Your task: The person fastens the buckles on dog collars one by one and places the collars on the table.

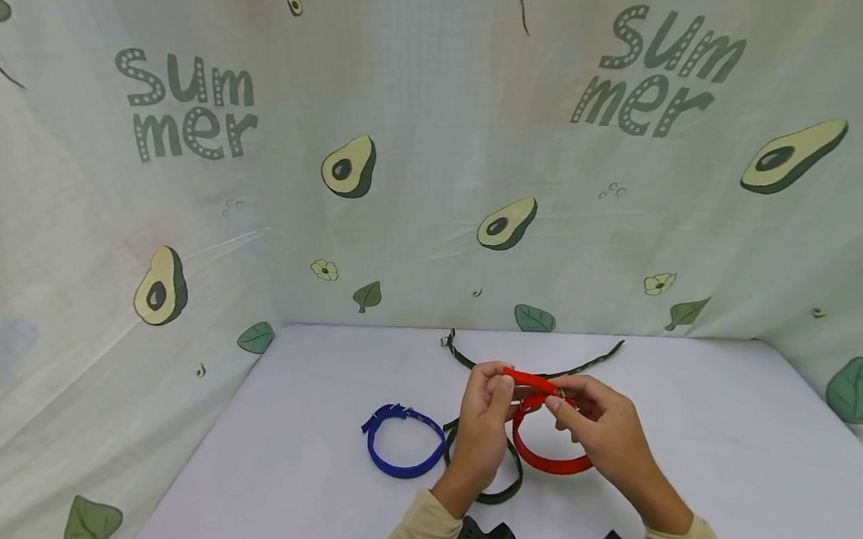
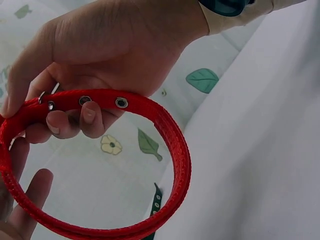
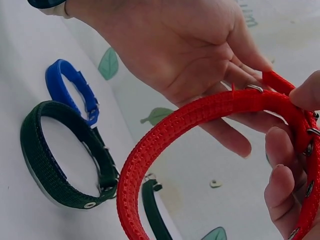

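Both hands hold a red collar (image 1: 553,465), a buckle-type strap with metal-rimmed holes and a closed loop. My left hand (image 1: 482,429) pinches the collar's loose end between thumb and fingers. On the other side, my right hand (image 1: 610,428) grips the band around the buckle, its thumb on top and fingers curled behind the eyelets. From close by, the right wrist view shows the red collar (image 3: 175,117) stretching between the left hand (image 3: 185,55) and the right fingers (image 3: 280,185). The left wrist view has the right hand (image 2: 107,47) along the row of eyelets.
A blue collar (image 1: 408,471) lies looped at the left on the white table (image 1: 291,513). Beside it a dark green collar (image 1: 503,495) is looped, partly hidden by the left hand. Behind the hands stretches another dark green collar (image 1: 592,363), unfastened. A printed curtain (image 1: 418,287) surrounds the table.
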`<state>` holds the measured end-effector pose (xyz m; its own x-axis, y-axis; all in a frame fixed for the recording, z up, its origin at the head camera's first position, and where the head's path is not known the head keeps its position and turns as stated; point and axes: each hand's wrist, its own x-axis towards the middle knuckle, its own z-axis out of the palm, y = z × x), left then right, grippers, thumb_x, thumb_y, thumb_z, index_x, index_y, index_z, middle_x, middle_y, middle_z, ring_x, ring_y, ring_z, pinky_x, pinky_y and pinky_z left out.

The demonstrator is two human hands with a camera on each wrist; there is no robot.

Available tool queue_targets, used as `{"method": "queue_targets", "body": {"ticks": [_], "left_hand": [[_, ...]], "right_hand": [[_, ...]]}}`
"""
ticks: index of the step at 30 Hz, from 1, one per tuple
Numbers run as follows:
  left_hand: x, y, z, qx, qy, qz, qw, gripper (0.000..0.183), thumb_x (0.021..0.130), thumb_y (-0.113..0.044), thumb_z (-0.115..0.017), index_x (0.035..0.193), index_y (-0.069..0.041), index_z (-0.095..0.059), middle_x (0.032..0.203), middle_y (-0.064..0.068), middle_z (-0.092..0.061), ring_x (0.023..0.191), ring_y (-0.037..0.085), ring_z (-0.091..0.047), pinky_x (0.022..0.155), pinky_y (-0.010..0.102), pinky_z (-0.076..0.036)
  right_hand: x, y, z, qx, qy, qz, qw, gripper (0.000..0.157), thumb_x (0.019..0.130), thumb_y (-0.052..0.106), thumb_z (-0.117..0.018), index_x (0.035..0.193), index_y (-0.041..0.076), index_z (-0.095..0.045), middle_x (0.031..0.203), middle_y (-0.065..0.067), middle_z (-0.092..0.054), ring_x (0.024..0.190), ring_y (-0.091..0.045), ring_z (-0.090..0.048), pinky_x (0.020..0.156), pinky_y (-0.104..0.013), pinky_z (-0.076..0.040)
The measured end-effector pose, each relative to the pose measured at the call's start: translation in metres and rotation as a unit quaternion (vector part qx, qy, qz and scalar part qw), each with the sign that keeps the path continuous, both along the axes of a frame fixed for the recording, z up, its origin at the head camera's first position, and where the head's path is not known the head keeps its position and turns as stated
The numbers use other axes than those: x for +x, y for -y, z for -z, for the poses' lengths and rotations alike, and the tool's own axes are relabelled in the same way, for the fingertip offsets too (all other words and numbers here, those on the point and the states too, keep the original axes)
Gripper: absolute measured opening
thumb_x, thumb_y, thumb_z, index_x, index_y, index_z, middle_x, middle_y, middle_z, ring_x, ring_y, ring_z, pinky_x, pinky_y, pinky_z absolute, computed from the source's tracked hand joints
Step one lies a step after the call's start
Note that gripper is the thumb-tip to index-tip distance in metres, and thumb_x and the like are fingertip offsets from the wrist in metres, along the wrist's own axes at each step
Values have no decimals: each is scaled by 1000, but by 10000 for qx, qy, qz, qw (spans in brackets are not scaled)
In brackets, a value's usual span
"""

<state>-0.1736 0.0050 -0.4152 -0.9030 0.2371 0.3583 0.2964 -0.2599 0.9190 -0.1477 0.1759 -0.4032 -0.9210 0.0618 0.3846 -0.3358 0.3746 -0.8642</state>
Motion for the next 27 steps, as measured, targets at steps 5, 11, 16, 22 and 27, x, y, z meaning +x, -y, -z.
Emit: {"method": "queue_targets", "body": {"ticks": [5, 11, 16, 22, 27], "left_hand": [[0, -2, -2, 45, 77, 6, 10000, 32, 109, -27, -44, 132, -6, -41, 121, 5, -65, 113, 22, -65, 93, 38, -52], [0, -4, -2, 20, 7, -124, 9999, 34, 109, -27, -43, 134, -3, -40, 121, 4, -66, 116, 22, -62, 93, 40, -51], [0, -3, -2, 65, 44, -189, 9998, 33, 109, -27, -43, 133, -5, -40, 121, 6, -66, 114, 23, -63, 91, 38, -53], [-1, -5, -1, 301, 219, -19, 9993, 33, 108, -24, -49, 135, -7, -38, 123, 7, -64, 111, 25, -65, 90, 36, -55], [0, -9, 1, 242, 125, 231, 9994, 34, 100, -12, -63, 128, -6, -46, 121, 13, -61, 107, 24, -65, 83, 39, -58]], "right_hand": [[-1, -2, -2, 84, 78, 0, 9999, 22, 94, 17, -73, 114, 9, -68, 87, -9, -68, 67, -23, -63, 55, -31, -54], [-2, -3, -2, 73, 89, -12, 9999, 22, 94, 18, -73, 114, 9, -69, 87, -8, -68, 68, -25, -63, 55, -31, -54], [-3, -3, 1, -39, 117, -64, 9999, 22, 94, 17, -72, 114, 8, -68, 86, -6, -68, 68, -23, -63, 56, -31, -55], [-4, -3, 3, -134, 113, -40, 9998, 18, 96, 15, -70, 112, 7, -68, 80, -7, -66, 64, -22, -61, 55, -31, -53], [-4, -2, 2, -609, 287, -241, 9974, 21, 97, 16, -68, 113, 2, -67, 79, -15, -65, 64, -24, -60, 54, -31, -54]]}}
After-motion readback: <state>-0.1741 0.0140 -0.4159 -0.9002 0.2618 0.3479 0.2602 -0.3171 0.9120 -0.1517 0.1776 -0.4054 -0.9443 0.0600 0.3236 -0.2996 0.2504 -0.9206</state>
